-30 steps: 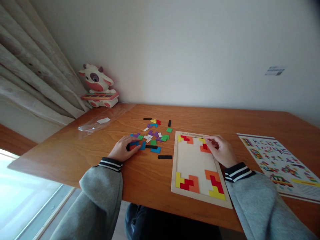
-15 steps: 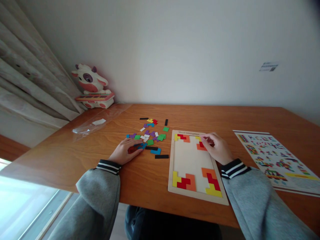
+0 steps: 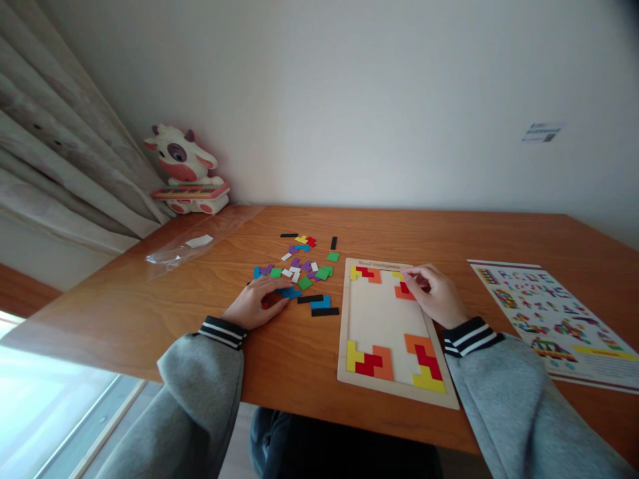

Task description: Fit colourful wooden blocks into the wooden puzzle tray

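Note:
My left hand [image 3: 257, 303] rests palm down at the near edge of the loose puzzle pieces, thumb and fingers apart. Its fingertips touch a blue piece [image 3: 290, 293]. Just right of them lie a black strip [image 3: 310, 299], another blue piece [image 3: 320, 303] and a second black strip [image 3: 325, 312]. Over the upper right corner of the wooden puzzle board [image 3: 343, 332], my right hand [image 3: 435, 293] has its fingertips pinched at a yellow piece [image 3: 396, 274], partly covered. A red piece [image 3: 402, 293] sits beside it. Yellow, red and orange pieces fill the other corners.
Green [image 3: 333, 257], white, purple and other pieces are scattered left of the board. A printed pattern sheet [image 3: 554, 313] lies at the right. A clear plastic bag [image 3: 170, 256] and a cow-shaped toy keyboard [image 3: 190, 173] are at the back left.
My left hand has shifted slightly right. The blue piece, black strip and green piece near its fingertips have slid a little right. My right hand stays at the board's corner.

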{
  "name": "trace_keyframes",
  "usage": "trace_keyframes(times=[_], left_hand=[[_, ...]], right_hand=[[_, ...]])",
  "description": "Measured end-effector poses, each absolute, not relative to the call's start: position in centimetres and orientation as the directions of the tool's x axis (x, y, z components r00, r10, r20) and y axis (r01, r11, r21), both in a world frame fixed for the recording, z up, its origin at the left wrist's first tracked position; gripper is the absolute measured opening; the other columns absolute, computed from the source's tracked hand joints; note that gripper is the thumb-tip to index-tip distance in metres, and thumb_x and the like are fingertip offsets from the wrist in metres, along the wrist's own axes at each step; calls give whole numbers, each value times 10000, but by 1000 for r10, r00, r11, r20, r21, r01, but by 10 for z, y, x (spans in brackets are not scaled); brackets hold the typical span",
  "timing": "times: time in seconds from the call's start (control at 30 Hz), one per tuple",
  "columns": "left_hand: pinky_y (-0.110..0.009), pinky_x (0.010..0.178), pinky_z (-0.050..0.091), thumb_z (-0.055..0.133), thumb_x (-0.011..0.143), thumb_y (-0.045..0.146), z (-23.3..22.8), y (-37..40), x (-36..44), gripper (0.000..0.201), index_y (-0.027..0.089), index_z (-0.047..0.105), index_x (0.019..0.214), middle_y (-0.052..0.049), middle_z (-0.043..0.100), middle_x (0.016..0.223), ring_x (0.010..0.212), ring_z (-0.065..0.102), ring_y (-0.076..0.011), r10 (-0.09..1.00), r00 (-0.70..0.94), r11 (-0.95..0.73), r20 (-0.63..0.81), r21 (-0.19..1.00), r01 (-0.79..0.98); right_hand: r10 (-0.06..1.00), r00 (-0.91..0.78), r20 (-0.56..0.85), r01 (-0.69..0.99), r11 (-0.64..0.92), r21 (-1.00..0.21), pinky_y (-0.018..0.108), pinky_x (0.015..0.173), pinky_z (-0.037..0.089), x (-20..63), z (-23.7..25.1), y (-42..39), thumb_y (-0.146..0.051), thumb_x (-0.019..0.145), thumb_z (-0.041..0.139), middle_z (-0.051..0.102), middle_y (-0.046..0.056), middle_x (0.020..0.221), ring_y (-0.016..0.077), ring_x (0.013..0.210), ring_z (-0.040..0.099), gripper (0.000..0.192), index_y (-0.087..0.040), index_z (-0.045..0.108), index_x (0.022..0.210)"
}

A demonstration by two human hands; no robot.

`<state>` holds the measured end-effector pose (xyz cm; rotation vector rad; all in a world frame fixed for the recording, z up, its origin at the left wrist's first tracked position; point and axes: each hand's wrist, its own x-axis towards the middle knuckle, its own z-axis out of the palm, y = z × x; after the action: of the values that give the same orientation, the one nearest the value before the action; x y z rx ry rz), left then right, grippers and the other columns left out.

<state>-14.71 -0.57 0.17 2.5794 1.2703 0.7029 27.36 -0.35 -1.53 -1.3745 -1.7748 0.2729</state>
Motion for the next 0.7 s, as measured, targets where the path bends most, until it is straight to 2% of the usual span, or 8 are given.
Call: trace_keyframes(times=[0.2,0.37,0.7], left_hand=[[-399,1003,531,647,869,516,0,-3,-149,392,247,687,1152,-56,729,1171,1095,670,-237,841,427,-535,332,395,747],[-364,945,557,640,871,522,-1,-3,-150,397,248,686,1155,-47,736,1141,1046,688,-226,862,399,-504,314,430,749],[-355,951,565,641,888,468,-3,-3,-150,348,221,672,1131,-56,735,1145,1045,700,-213,836,417,-545,357,445,710]], right_hand=[[872,-26,488,678,374,-633,340,628,541,273,-15,-3,-534,928,535,679,84,890,196,693,622,352,-213,677,903],[873,-25,486,677,373,-635,338,628,546,272,-15,-4,-527,928,536,682,85,904,192,693,625,345,-213,677,906],[878,-35,478,673,374,-638,348,636,543,273,-15,-3,-532,925,538,675,89,900,200,702,624,350,-211,677,909]])
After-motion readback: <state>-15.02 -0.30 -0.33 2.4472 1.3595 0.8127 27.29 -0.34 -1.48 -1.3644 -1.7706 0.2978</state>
